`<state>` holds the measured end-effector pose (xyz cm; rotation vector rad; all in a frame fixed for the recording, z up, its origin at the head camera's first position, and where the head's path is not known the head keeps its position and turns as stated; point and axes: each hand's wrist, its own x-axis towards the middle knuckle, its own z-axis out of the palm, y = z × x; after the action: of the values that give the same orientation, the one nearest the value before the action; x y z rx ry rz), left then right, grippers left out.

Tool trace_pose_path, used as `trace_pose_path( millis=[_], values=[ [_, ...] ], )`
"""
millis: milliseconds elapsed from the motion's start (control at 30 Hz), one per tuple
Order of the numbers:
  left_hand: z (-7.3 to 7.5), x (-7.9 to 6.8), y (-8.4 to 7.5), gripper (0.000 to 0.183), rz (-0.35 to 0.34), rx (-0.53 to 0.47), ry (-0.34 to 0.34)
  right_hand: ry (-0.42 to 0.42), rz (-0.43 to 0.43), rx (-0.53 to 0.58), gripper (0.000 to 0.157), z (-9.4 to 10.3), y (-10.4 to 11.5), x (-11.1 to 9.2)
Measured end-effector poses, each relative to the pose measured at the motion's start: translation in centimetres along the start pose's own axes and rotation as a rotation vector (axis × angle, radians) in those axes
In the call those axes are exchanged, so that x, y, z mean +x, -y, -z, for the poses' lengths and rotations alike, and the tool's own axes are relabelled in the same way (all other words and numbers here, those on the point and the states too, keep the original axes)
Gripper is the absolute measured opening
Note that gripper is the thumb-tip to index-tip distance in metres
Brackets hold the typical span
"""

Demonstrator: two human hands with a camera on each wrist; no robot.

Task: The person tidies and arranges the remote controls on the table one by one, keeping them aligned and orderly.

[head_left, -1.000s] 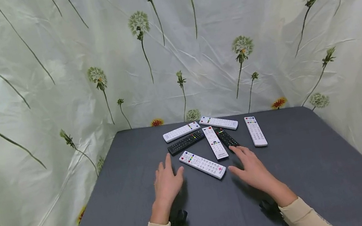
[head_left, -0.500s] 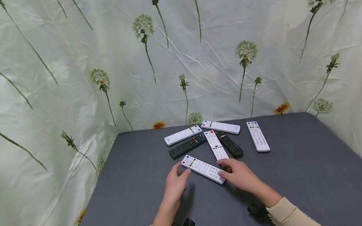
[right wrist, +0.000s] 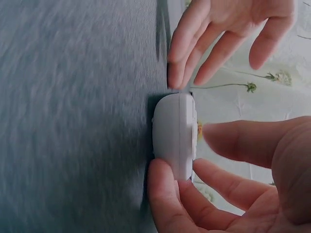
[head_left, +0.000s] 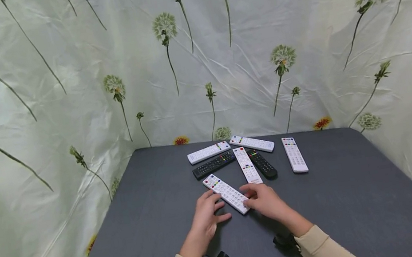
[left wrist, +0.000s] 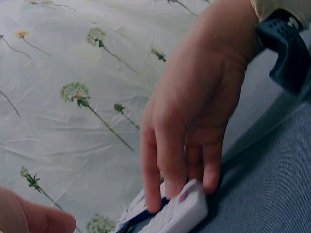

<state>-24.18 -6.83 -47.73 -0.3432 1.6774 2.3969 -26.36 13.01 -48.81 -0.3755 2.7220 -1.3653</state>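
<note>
A white remote control with coloured buttons at its far end lies slantwise on the dark table. My right hand grips its near end, with the thumb over the button face and fingertips against the right side. In the right wrist view, the remote control's white end faces the camera, low over the cloth. Close by its left side is my left hand, fingers apart and slightly bent, holding nothing. The right wrist view shows that left hand beyond the remote control. In the left wrist view, my right hand reaches down to it.
Behind it lie another white remote, a black remote and a second black one. Two white remotes rest near the back edge; one more lies right. Flowered fabric hangs behind the table.
My right hand has moved left from beside the black remote and taken hold of the front white remote control, which has turned, near end toward me. My left hand has moved rightward.
</note>
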Motion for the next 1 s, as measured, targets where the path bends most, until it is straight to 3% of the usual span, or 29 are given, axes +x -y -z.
trace_pose_path(
  millis=[200, 467, 567, 733, 1000],
  values=[
    [-1.1, 0.3, 0.7, 0.058, -0.019, -0.005, -0.046, -0.013, -0.051, 0.086, 0.038, -0.5, 0.8, -0.3],
    [-1.2, 0.3, 1.9, 0.049, -0.085, 0.160, -0.160, 0.065, -0.106, 0.353, 0.052, -1.7, 1.5, -1.0],
    [-1.0, 0.4, 1.9, 0.043, -0.133, 0.202, -0.154, 0.071, -0.150, 0.452, 0.057, -1.9, 1.8, -0.9],
    [-0.9, 0.3, 1.2, 0.037, -0.165, 0.211, -0.129, 0.011, -0.176, 0.572, 0.056, -2.3, 2.4, -0.7],
    [-0.3, -0.5, 0.5, 0.037, -0.151, 0.214, -0.143, -0.006, -0.180, 0.625, 0.059, -2.7, 3.1, -0.8]
  ],
)
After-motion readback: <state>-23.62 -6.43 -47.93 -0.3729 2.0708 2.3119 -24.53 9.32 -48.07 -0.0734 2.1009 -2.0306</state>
